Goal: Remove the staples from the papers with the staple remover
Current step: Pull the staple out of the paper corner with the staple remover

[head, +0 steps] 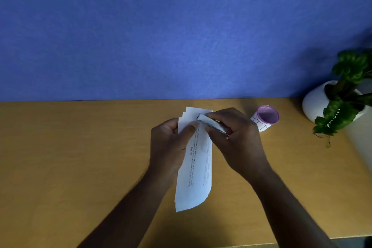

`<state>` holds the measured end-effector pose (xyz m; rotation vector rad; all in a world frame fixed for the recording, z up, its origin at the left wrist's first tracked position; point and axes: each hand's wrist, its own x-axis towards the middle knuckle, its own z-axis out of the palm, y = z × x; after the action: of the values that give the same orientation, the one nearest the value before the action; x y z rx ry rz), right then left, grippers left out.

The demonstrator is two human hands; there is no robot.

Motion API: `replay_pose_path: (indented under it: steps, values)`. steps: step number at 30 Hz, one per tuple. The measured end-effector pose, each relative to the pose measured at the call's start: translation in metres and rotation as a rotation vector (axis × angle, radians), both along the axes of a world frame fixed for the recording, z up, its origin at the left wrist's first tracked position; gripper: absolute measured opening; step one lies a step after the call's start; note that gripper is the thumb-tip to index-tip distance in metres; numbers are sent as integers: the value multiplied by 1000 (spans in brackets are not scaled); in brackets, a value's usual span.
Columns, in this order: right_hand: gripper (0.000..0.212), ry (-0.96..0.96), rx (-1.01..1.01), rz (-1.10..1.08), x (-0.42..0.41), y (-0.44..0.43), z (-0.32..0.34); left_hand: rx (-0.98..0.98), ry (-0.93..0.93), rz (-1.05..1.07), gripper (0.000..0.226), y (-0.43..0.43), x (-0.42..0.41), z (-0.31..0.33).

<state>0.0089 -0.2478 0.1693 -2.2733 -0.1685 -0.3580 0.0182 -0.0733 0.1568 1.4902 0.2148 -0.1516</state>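
A folded sheaf of white printed papers (196, 177) is held above the wooden desk (70, 157), its long side running away from me. My left hand (168, 145) grips the papers near their far end, thumb on top. My right hand (236, 137) is closed on a slim dark metal staple remover (211, 124). The tool's tip rests on the papers' far corner, close to my left thumb. No staple can be made out under the tool and fingers.
A small white cup with a pink rim (265, 118) stands on the desk just right of my right hand. A green plant in a white pot (322, 102) sits at the far right. A blue wall (161, 36) rises behind the desk.
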Motion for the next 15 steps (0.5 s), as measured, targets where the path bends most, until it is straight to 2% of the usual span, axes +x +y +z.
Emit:
replay_pose_path:
  steps: [4, 15]
  values:
    - [27, 12, -49, 57, 2, -7, 3, 41, -1, -38, 22, 2, 1, 1]
    - [29, 53, -49, 113, 2, -14, 7, 207, -117, -89, 17, 2, 5, 5]
